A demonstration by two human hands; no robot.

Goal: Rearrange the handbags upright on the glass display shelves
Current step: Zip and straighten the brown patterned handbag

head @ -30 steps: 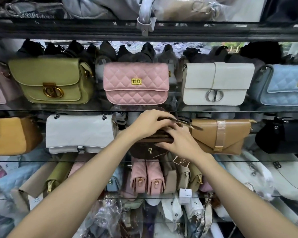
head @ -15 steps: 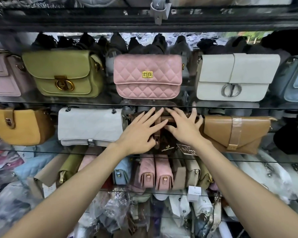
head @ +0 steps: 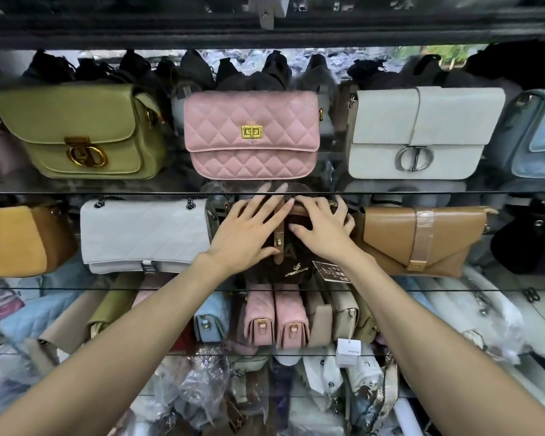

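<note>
Head view: on the middle glass shelf (head: pixel 107 288), between a white quilted bag (head: pixel 142 236) and a tan envelope bag (head: pixel 422 240), the left hand (head: pixel 246 234) lies spread flat on the dark brown handbag (head: pixel 293 265). The right hand (head: pixel 323 229), fingers spread and slightly bent, presses its top edge.

quilted matt pink bag (head: pixel 251 135), glossy glass shelf (head: pixel 76 193)

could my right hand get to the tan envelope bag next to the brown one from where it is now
Probably yes. The right hand rests on the dark brown bag, and the tan envelope bag stands right beside it on the same glass shelf, its front uncovered.
</note>
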